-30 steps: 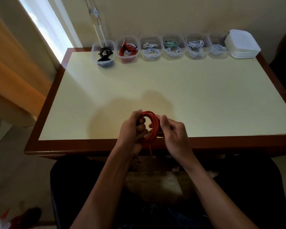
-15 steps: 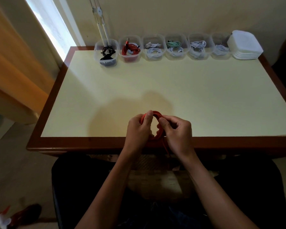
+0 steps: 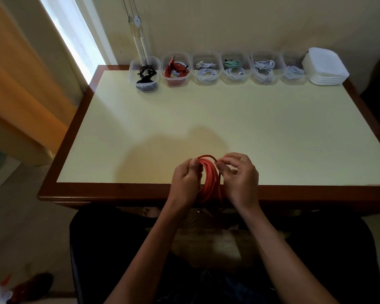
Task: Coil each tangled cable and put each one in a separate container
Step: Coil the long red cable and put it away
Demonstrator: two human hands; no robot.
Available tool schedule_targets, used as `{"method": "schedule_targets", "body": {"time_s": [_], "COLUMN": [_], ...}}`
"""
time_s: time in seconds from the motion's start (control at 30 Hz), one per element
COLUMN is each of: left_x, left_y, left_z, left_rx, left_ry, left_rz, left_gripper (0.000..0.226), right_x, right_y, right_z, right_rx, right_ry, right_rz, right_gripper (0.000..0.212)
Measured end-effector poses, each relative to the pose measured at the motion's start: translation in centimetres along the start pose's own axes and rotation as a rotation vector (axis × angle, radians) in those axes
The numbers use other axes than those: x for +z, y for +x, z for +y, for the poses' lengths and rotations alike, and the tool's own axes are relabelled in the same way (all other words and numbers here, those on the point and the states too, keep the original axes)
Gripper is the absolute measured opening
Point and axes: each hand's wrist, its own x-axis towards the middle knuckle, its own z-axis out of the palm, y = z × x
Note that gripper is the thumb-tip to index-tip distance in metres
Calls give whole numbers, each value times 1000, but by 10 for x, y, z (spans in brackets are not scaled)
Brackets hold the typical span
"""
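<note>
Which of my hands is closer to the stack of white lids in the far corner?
Right. The right hand sits on the stack of white lids side of the orange cable coil; the left hand grips its other side.

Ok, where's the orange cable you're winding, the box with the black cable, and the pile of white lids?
Orange coiled cable (image 3: 208, 178): head view, middle of the loops between the hands.
Clear plastic box with the black cable (image 3: 132, 78): head view, its left wall.
Stack of white square lids (image 3: 325, 67): head view, top lid.

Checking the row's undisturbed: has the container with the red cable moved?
No. The container still sits second from left in the row against the table's far edge.
</note>
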Motion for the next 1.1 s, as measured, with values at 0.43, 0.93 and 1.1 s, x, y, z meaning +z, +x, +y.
{"method": "schedule_targets", "body": {"time_s": [0.43,0.93,1.1], "left_x": [5,16,11], "left_y": [10,13,12], "left_z": [-23,-31,-27], "left_rx": [-9,-41,35], "left_ry": [366,282,454], "left_rz": [122,147,304], "left_gripper": [35,33,26], "right_x": [-19,-17,-17], "right_y": [-8,-6,-19], "right_z": [-23,-19,-24], "right_rx": [565,454,201], "right_ry": [588,348,155], "right_rz": [-419,-240,-292], "right_gripper": [28,31,31]}}
